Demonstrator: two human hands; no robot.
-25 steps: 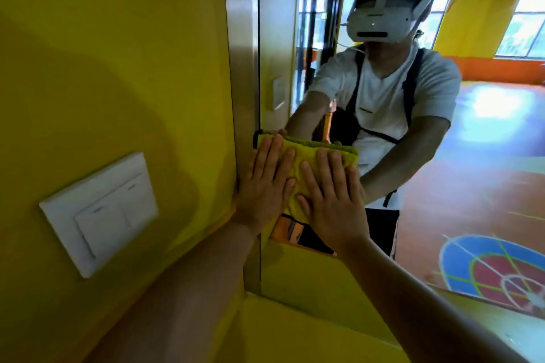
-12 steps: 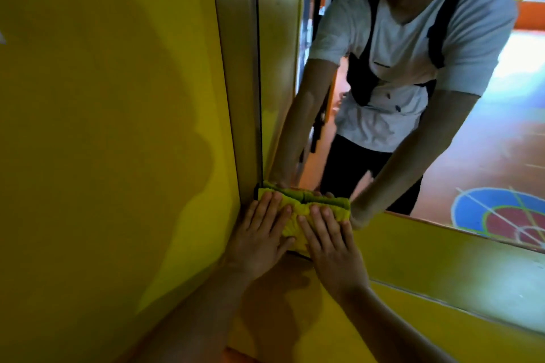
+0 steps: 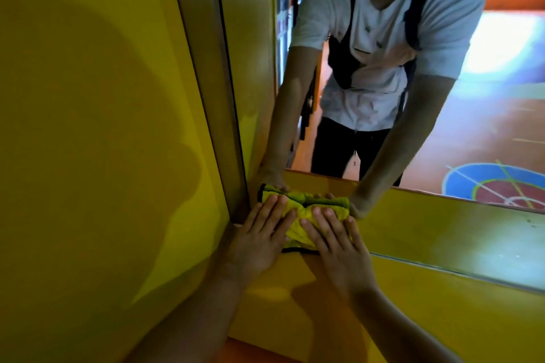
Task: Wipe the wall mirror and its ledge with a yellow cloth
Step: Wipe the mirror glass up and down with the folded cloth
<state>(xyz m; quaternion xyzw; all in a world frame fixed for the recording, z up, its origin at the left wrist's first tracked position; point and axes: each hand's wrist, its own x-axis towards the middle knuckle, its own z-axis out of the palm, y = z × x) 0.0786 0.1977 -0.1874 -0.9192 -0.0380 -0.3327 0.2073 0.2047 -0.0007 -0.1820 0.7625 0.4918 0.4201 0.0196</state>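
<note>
Both hands lie flat on the yellow cloth (image 3: 296, 230), side by side, holding nothing in a grip. The left hand (image 3: 259, 234) has its fingers straight and close together, pressing the cloth's left part. The right hand (image 3: 336, 244) lies just beside it with straight, slightly spread fingers pressing the right part. The bunched cloth shows between the two hands and past the fingertips, a dark hem peeking out beneath the palms. It sits in the lower left corner of the wall mirror (image 3: 472, 127), where the glass meets the yellow ledge (image 3: 427, 303) that runs off to the right of the right hand. Just left of the left hand stands the mirror's metal frame (image 3: 203, 68), and beyond it a yellow wall (image 3: 88, 127). Ahead of the fingertips the glass reflects both arms, the cloth, a person in a white T-shirt with dark straps, and an orange floor with a painted blue and red circle.
</note>
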